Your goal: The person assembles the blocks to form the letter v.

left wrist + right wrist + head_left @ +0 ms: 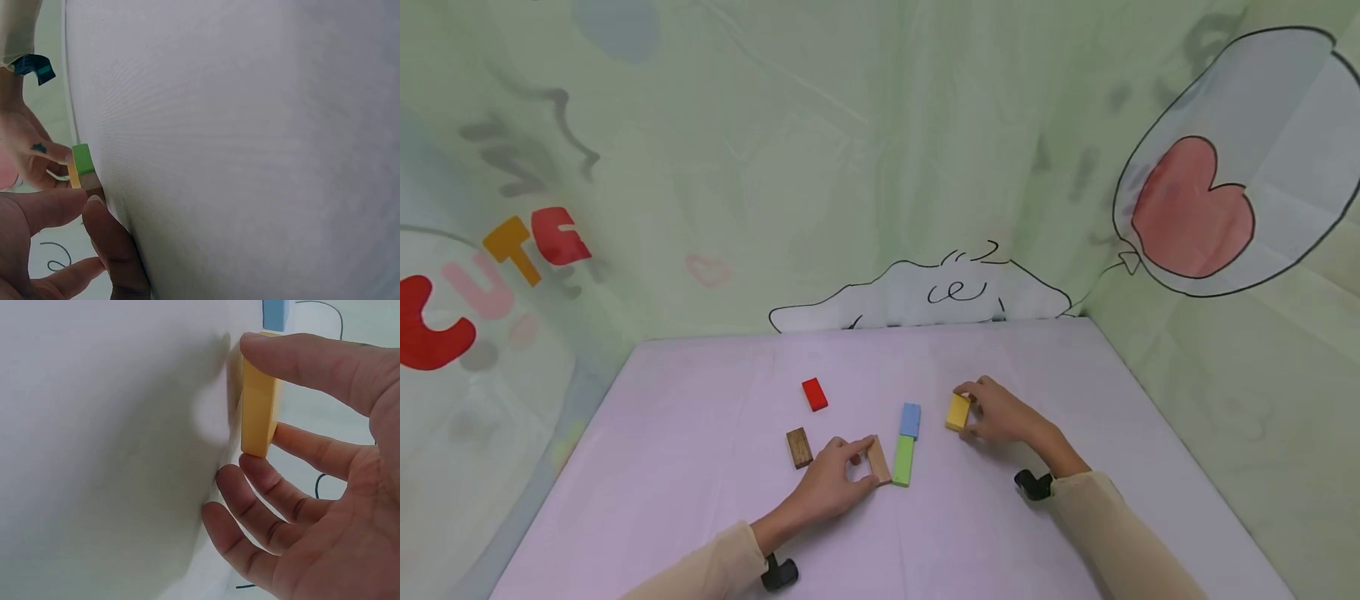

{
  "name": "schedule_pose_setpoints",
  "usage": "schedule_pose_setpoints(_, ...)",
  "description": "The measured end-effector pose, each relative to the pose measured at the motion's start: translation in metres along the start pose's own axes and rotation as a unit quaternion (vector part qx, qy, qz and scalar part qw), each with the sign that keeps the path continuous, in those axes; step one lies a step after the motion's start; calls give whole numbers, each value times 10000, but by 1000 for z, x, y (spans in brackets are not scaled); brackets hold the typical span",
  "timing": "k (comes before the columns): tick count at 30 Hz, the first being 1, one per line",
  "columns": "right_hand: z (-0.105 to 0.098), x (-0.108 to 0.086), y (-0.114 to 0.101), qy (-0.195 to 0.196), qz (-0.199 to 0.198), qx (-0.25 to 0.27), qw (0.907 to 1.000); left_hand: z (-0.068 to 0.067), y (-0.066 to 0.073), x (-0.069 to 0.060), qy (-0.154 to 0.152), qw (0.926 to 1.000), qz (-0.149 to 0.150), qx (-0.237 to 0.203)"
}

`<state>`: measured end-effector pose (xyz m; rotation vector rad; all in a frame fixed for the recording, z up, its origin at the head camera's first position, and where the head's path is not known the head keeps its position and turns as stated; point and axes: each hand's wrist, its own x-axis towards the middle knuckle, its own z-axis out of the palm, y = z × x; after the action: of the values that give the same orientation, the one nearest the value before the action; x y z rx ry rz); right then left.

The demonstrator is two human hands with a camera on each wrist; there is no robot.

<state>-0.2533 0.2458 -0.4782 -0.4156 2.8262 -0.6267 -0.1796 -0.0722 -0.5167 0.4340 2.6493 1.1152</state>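
My left hand [835, 481] pinches a light wooden block [877, 460] by its two ends, thumb at the near end. Right beside that block lies a green block [903, 461], end to end with a blue block [910, 420]. To the right, my right hand [1000, 412] holds a yellow block [957, 412] between thumb and fingers. The right wrist view shows the yellow block [257, 406] gripped along its length, with the other fingers spread below it. In the left wrist view the wooden block [91, 182] is mostly hidden by the fingers, next to the green block [82, 159].
A dark brown block [799, 448] lies left of my left hand, and a red block [815, 394] farther back. The table [700, 417] has a pale cloth cover. Printed fabric walls [820, 167] stand behind it and at both sides.
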Motion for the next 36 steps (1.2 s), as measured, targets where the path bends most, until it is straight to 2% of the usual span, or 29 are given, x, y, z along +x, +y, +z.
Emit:
schedule_pose_setpoints(18, -16, 47, -13, -232, -11, 24, 9997, 1, -2, 1, 39, 10000, 22, -1)
schedule_pose_setpoints(29, -16, 59, -20, -381, -63, 199, 9991, 1, -1, 2, 9, 10000, 12, -28)
schedule_pose_setpoints(36, -11, 66, -27, -491, -78, 123, 9987, -1, 0, 1, 10, 10000, -23, -62)
